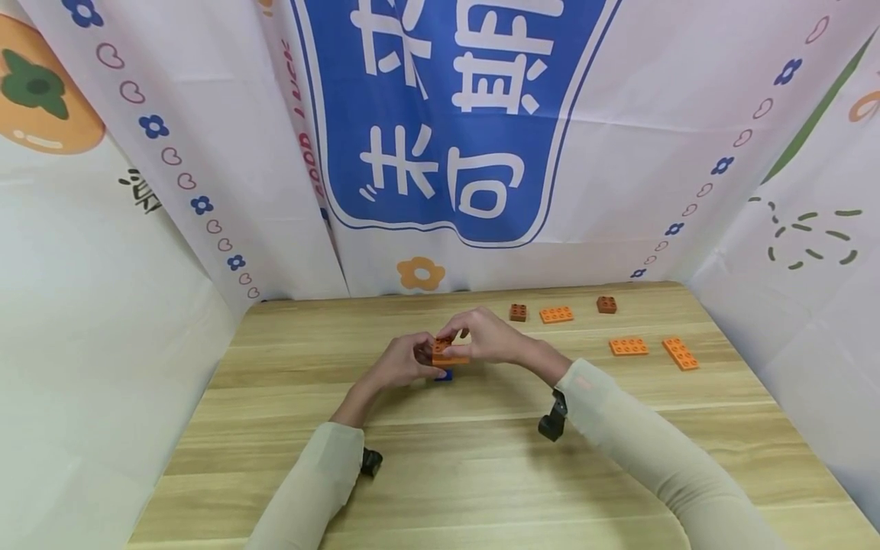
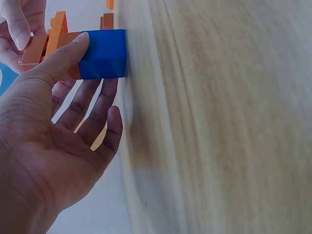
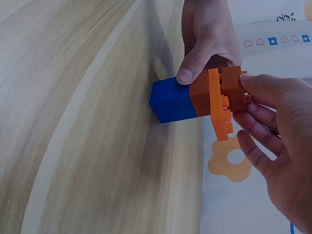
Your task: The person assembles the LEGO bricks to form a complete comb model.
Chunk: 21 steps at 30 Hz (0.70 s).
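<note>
Stack [image 1: 445,360] was near the centre of the frame in the head view, above the table [image 1: 522,466], with the left hand [image 1: 402,360] at its left and the right hand [image 1: 490,336] at its upper right. A small part of the blue block [image 1: 445,375] showed below the left fingers. To the right of the hands, well apart, lay two loose brown blocks [image 1: 606,305] and three loose plates [image 1: 629,347].

In the left wrist view, the stack was at the upper left and appeared sideways: blue block, then lower brown block [image 2: 74,71], plate [image 2: 57,29] and top block [image 2: 34,51]. The left thumb pressed at the joint of the blue and lower brown blocks, and other fingers were behind, so this hand pinched the lower stack. This looked a good place to brace, because it left the top free.

In the right wrist view, the right hand pinched the top block with thumb and fingers, at the right of the frame. A narrow gap with studs showed between top block and plate, so it seemed not fully seated. For good work, the top block needed to be level with the plate, and then pushed evenly toward the blue block. The plate stuck out toward the bottom of the frame; pressing on that part could probably tilt it. Whether the blue block touched the table, I could not tell.
</note>
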Available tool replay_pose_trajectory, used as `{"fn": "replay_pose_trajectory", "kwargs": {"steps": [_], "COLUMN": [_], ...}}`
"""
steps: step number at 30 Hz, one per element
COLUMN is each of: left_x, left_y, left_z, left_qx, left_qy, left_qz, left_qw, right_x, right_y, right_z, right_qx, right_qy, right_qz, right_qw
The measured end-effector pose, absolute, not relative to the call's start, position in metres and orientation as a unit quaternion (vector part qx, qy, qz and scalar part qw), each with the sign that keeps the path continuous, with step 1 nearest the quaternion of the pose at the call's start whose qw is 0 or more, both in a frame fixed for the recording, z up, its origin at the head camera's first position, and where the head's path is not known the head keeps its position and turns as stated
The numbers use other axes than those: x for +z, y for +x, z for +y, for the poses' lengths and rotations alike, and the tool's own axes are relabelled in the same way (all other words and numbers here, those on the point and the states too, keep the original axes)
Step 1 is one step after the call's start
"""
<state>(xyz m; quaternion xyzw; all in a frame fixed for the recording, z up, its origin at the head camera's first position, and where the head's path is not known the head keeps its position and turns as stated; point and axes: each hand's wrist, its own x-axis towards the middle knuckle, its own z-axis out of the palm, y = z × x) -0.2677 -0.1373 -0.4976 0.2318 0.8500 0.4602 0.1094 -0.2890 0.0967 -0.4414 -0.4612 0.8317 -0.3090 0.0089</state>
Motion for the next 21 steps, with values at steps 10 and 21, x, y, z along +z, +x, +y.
{"fn": "replay_pose_trajectory", "kwargs": {"steps": [10,21], "left_x": [-0.4962,-0.4954], "left_y": [-0.2683,-0.269], "left_z": [-0.1363,-0.1372], "left_qx": [0.46,0.449], "left_qy": [0.233,0.243], "left_qz": [0.85,0.855], "left_qw": [0.108,0.098], "right_x": [-0.4403,-0.434], "right_y": [-0.2901,-0.2875], "right_z": [0.0958,0.0918], "right_qx": [-0.322,-0.321], "right_qy": [-0.447,-0.44], "right_qz": [0.834,0.837], "right_qw": [0.033,0.053]}}
